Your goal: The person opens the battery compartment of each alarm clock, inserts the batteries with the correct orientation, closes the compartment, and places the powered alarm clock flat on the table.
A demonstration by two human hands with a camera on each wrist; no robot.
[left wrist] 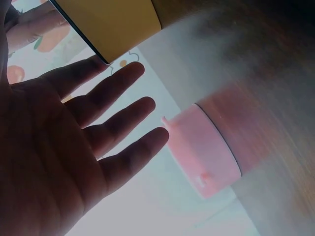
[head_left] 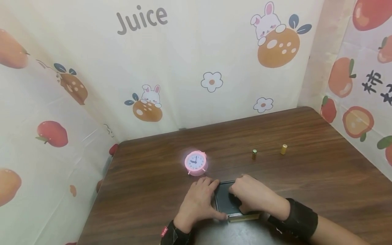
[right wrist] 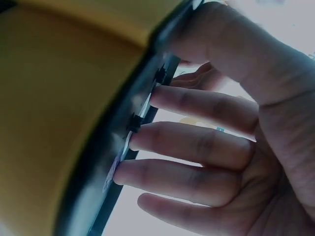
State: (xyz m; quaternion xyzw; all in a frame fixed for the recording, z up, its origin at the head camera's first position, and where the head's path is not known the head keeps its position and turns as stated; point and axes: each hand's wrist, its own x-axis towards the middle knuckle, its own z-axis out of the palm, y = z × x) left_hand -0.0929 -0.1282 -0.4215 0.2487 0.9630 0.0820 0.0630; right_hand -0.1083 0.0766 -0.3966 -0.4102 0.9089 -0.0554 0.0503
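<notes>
A squarish box with a dark, rimmed top and yellow sides (head_left: pixel 225 199) lies on the table between both hands. My left hand (head_left: pixel 200 199) spans its left side, thumb at the front corner and index finger at the back corner. In the left wrist view, the other fingers (left wrist: pixel 125 118) stretch out free of the box's yellow side (left wrist: pixel 110 27). My right hand (head_left: pixel 252 194) bends over the dark top, gripping with its thumb at the edge. The right wrist view shows its fingertips (right wrist: pixel 142 135) against the dark face, beside small black clips (right wrist: pixel 134 123).
A pink alarm clock (head_left: pixel 196 162) stands just behind my left hand. Farther back on the right, two small cylinders like batteries stand on the wooden table (head_left: pixel 147 190): one brownish with a green end (head_left: pixel 254 154), one yellow (head_left: pixel 284 149). Printed curtains (head_left: pixel 183 61) enclose the table.
</notes>
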